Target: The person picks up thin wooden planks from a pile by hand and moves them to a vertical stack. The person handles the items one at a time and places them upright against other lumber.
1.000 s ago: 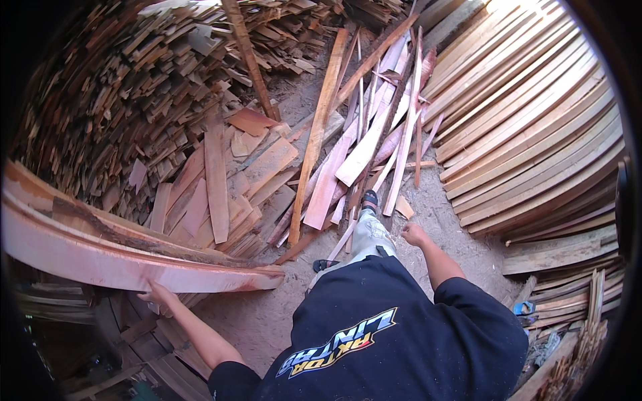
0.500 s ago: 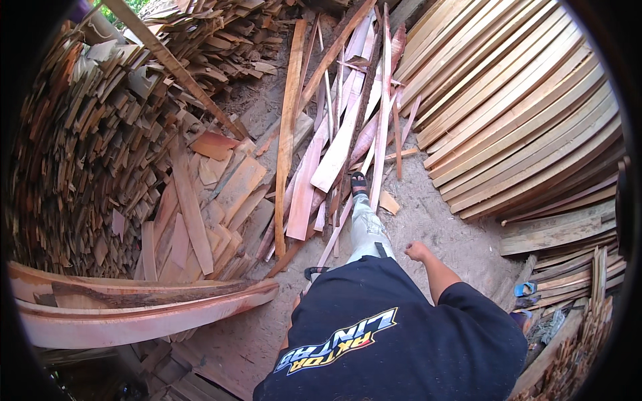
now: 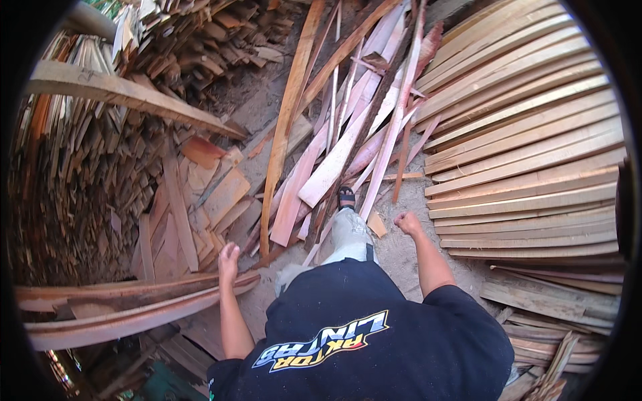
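Observation:
My left hand [image 3: 229, 259] is raised over the near ends of long pale planks [image 3: 154, 321] at the left, its fingers curled with nothing visible in them. Whether it touches the planks I cannot tell. My right hand [image 3: 406, 222] hangs over the sandy ground, closed in a loose fist with nothing showing in it. Between my hands, one sandalled foot [image 3: 346, 198] stands at the end of a heap of pinkish bark-edged slabs [image 3: 328, 177]. A small wood offcut [image 3: 377, 224] lies on the ground beside my right hand.
Stacked sawn boards [image 3: 521, 154] fill the right side, with more rough boards [image 3: 548, 299] below. A tall pile of thin wood pieces [image 3: 87, 180] stands at the left. A slanting beam [image 3: 134, 97] crosses before it. One long plank [image 3: 289, 134] leans over the slab heap.
My left hand and forearm have come into view at the left. The view has turned and shifted forward; my right hand stays closed, and the foot sits nearer in the picture.

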A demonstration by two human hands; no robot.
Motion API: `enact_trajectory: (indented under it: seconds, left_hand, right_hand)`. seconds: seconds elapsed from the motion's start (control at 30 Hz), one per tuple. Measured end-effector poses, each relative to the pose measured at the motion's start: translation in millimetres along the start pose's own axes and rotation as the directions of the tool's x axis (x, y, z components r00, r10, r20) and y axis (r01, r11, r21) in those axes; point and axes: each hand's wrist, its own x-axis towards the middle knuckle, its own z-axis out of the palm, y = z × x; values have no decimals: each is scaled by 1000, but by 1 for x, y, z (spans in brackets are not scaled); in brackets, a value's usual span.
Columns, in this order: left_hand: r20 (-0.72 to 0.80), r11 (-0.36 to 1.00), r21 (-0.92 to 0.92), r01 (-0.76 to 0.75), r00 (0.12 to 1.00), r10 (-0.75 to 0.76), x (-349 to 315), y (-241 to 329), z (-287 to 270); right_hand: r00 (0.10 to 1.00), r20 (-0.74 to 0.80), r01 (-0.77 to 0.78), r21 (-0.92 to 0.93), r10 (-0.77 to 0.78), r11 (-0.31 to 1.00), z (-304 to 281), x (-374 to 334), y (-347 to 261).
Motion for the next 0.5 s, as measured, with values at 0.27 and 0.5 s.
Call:
enact_trajectory:
  seconds: [0.27,0.5]
  left_hand:
    - [-74,996,93,-15,997,22,-14,122,-27]
    - [-104,972,73,223,971,-215,-27,60,2]
  right_hand:
    - [999,14,-43,176,42,983,-29,59,9]
    - [989,140,-68,195,41,979,-11,60,12]
